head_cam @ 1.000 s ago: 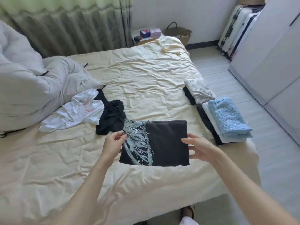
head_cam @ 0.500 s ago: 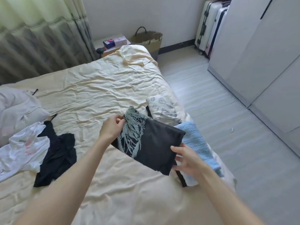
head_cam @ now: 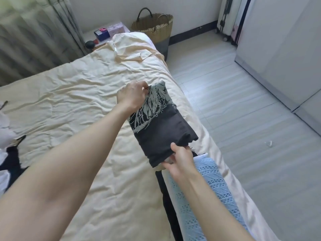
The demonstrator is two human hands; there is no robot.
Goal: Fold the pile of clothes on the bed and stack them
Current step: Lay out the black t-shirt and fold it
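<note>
Bed with a cream sheet serves as the reference surface; its right edge drops straight to the tiled floor. Both stacks sit close against that edge, so any garment that slides outward is likely to leave the bed entirely.

Folded black T-shirt with a pale printed graphic is held over the far stack at the bed's right edge. Whatever lies beneath it is mostly hidden; only a pale scrap shows under its near end. Its right-hand folded layers bulge and gape slightly. If it is released unevenly, these layers may spring open and the fold will be lost.

Blue knit garment tops the near stack, just beside the T-shirt's near end. A forearm dragged back across it could shift that stack toward the floor.

Left hand grips the far end of the T-shirt, fingers curled into the printed fabric. Right hand pinches the near end, thumb on top. Letting go with one hand before the other would probably tilt the garment off-centre.

Unfolded white and black clothes remain at the bed's left side, partly out of frame.
</note>
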